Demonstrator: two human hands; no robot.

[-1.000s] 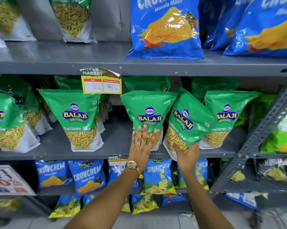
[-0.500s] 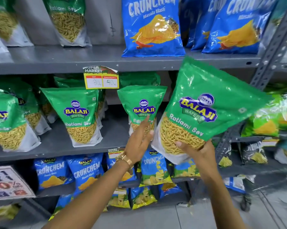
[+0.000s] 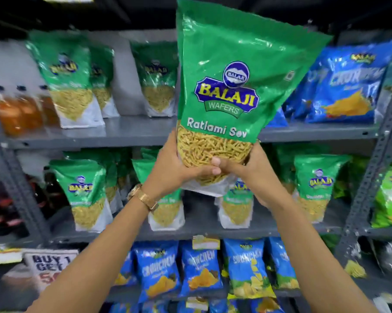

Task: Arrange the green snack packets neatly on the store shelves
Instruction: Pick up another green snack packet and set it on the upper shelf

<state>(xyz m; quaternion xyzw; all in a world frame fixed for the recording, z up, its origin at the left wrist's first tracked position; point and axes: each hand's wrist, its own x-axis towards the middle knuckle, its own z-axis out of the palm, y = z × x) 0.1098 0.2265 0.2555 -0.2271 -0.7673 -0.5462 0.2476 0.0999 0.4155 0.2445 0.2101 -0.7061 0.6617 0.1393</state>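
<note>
A green Balaji Ratlami Sev packet [image 3: 231, 86] is held upright in front of the upper grey shelf [image 3: 131, 134]. My left hand [image 3: 177, 168] grips its bottom left corner. My right hand [image 3: 253, 175] grips its bottom right, fingers across the clear window. More green packets [image 3: 71, 80] stand on the upper shelf at left. Others [image 3: 86, 195] line the middle shelf [image 3: 199, 231], one at far right [image 3: 316, 188].
Blue Crunchem bags [image 3: 346, 86] fill the upper shelf's right side and the lower shelf [image 3: 199, 269]. Bottles of orange liquid [image 3: 16, 109] stand at far left. A grey perforated upright [image 3: 375, 159] rises at right. A promo sign [image 3: 48, 267] sits low left.
The packet came off the middle shelf in my right hand and rose to upper-shelf height. My left hand left the neighbouring packet and joined the grip. The view tilted up.
</note>
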